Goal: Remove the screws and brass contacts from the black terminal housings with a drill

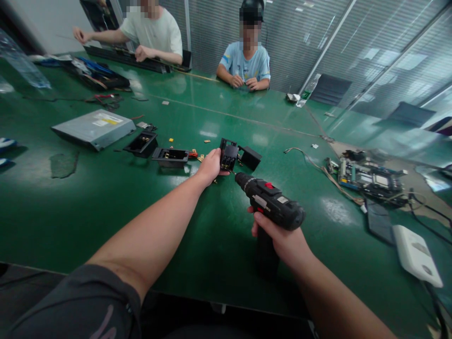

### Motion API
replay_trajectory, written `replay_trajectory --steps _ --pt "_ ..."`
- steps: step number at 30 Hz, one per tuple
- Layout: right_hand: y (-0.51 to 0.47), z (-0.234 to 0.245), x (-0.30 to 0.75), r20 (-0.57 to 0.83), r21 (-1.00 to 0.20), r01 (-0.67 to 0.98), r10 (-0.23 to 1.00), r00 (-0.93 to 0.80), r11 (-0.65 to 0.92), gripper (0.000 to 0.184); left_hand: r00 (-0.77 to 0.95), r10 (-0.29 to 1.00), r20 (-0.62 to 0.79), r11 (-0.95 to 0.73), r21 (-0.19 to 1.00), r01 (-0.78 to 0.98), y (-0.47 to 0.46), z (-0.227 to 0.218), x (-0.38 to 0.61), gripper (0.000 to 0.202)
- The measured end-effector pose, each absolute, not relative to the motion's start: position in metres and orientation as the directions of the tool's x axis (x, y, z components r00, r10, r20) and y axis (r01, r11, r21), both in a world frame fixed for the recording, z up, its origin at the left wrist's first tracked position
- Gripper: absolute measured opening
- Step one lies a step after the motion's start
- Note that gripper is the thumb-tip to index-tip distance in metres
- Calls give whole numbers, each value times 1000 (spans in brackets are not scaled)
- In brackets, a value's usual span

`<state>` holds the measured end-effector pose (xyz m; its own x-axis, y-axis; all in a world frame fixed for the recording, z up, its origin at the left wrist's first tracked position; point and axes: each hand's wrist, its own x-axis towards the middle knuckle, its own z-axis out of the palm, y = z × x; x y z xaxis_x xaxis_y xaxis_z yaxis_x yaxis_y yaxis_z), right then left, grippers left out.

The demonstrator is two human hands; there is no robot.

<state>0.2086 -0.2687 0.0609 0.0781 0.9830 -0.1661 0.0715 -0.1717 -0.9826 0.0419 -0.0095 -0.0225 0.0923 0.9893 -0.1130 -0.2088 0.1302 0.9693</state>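
You can read no text here: the label on the silver drive (93, 128) near the table's (106, 207) left edge and the drill's (270, 202) stickers are too blurred.

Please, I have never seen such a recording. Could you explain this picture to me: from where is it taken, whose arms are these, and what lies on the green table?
There is no machine here. The picture comes from a camera worn on a person's head, looking forward and down, so the two bare arms are that person's own. The left hand grips a small black plastic part. The right hand holds a black cordless drill, whose tip points at that part. Near them on the green table lie a second black part, open black housings and a flat grey metal box. To the right are circuit boards with wires and a white device. Two other people sit at the far side; their hands are not the wearer's.
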Motion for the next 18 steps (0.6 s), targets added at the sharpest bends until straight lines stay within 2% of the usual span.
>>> replay_trajectory --steps 3,5,13,18 --pt "-268 59 209 -169 -982 77 983 75 -174 49 99 991 -89 107 975 -196 -7 -26 42 37" --pt "-268 58 209 -172 -981 76 982 78 -178 46 100 991 -91 109 974 -196 -6 -28 42 38" --pt "-267 62 210 -166 -977 128 985 47 -170 60 63 988 -141 151 963 -221 -8 -25 43 36" --pt "-265 57 210 -154 -986 62 987 48 -157 68 47 991 -125 132 973 -189 -12 -20 43 40"
